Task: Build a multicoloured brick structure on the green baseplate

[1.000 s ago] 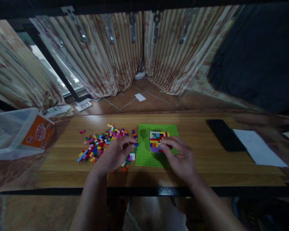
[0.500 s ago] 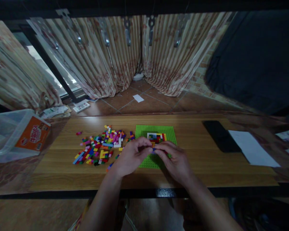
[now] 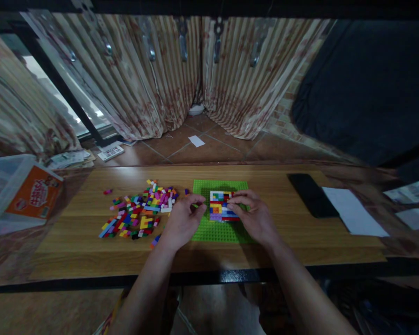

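Observation:
A green studded baseplate (image 3: 204,230) lies on the wooden table. On it stands a low rectangular build of coloured toy bricks (image 3: 216,210), with white, yellow, red, blue and purple pieces. My right hand (image 3: 254,216) reaches over the build's right part, its fingertips pinched at a small blue brick (image 3: 225,204); the fingers partly hide it. Left of the build, my left hand (image 3: 184,218) hovers over the plate's edge. Its thumb and forefinger are apart, with nothing visible between them.
A loose pile of coloured bricks (image 3: 136,211) spreads over the table's left side. Farther left is a clear plastic bin (image 3: 7,186) with an orange label. To the right lie a black phone-like slab (image 3: 312,195) and a white paper sheet (image 3: 354,211).
My hands, which met over the front of the build, have parted. The left has drawn back to the left, the right has moved up over the bricks, and more of the build shows.

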A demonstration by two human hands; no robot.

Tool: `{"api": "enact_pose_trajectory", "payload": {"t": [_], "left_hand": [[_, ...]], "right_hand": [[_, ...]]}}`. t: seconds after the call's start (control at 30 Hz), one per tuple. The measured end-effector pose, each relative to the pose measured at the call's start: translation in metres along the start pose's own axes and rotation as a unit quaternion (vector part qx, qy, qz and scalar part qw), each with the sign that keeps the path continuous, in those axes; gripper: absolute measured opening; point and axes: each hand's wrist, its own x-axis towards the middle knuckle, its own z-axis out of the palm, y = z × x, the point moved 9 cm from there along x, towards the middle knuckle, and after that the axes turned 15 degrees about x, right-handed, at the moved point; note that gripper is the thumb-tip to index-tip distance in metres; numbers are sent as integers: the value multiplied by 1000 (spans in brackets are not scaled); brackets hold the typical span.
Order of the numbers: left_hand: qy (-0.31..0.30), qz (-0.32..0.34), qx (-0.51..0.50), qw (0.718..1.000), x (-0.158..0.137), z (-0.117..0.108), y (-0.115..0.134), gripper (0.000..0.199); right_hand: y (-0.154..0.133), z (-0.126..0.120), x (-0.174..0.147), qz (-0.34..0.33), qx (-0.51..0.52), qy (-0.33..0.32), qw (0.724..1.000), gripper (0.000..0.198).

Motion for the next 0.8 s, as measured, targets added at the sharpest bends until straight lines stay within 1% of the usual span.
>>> {"api": "enact_pose_trajectory", "payload": {"t": [0.17, 0.3, 0.47, 0.67, 0.8], "left_hand": [[-6, 8, -1, 1000, -1, 3, 1, 19], [-19, 10, 1, 1000, -1, 6, 1, 20], [-25, 18, 6, 999, -2, 8, 2, 19], [-37, 21, 17, 999, -3, 10, 3, 19], [-37, 29, 22, 999, -3, 9, 5, 19]], "right_hand": [[-4, 1, 0, -4, -21, -6, 1000, 10], [-4, 1, 1, -2, -21, -4, 1000, 10], [-8, 2, 2, -17, -36, 6, 999, 11], [-11, 2, 2, -33, -55, -3, 998, 11], [-7, 2, 1, -23, -26, 7, 999, 9]]}}
